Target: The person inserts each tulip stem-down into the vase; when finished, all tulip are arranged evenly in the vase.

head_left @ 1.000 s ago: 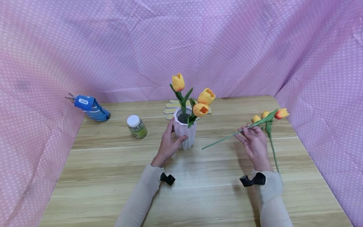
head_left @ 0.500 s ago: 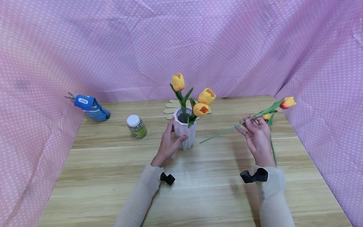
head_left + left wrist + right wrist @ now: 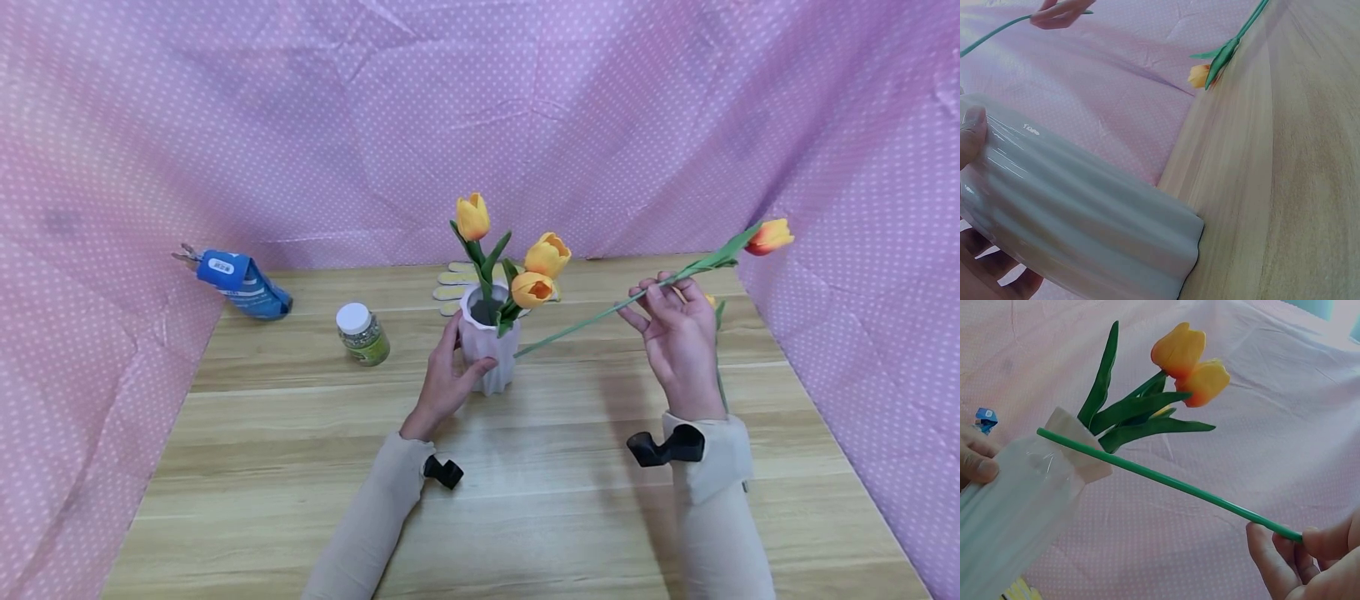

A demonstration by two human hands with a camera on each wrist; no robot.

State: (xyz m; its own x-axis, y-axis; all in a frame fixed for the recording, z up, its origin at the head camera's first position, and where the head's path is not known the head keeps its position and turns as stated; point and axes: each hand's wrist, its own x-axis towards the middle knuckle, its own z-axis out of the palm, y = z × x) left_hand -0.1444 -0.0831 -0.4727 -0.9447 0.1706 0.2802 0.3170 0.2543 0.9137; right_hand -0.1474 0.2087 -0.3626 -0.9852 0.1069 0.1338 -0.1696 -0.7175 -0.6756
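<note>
My left hand (image 3: 441, 390) holds a white ribbed vase (image 3: 501, 354) upright on the table, thumb on the near side and fingers round the left. Several orange-yellow tulips (image 3: 547, 256) stand in the vase with green leaves. Between thumb and fingertips, my right hand (image 3: 681, 354) pinches the stem of another tulip (image 3: 722, 254), raised above the table. Its red-yellow bloom points up to the right, and the bare stem end overlaps the vase's right side in the head view. In the left wrist view another tulip (image 3: 1199, 75) lies on the table, mostly hidden behind my right hand in the head view.
A white-lidded jar (image 3: 363, 335) stands left of the vase. Farther left, a blue bag (image 3: 247, 287) has metal tool tips (image 3: 186, 256) beside its top. A yellow-and-white glove (image 3: 452, 292) lies behind the vase. Pink dotted cloth (image 3: 360, 150) surrounds the wooden table (image 3: 262, 475).
My right hand has risen and moved away from me with the tulip, its bloom swinging up and its stem end coming to the vase's side. The left hand and vase have stayed put.
</note>
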